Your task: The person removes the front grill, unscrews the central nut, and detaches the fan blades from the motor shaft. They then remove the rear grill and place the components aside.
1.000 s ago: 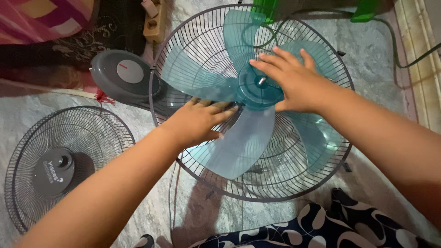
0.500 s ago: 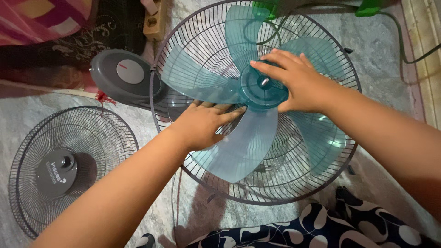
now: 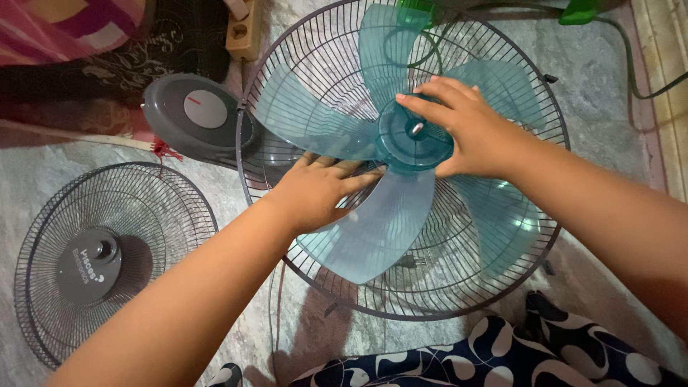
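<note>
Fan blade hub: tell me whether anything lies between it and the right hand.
Nothing visible does. The right hand lies directly on the teal hub of the fan blade, fingers curled over its rim. The left hand rests flat on the blade beside the hub. The front grille lies apart on the floor.

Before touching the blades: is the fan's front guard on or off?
Off. The round grey wire front guard lies on the floor apart; the translucent teal blades are bare.

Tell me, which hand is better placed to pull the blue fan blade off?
Probably the right hand: its fingers curl around the blade's hub. The left hand lies flat on the fan blade beside it, better for steadying.
</note>
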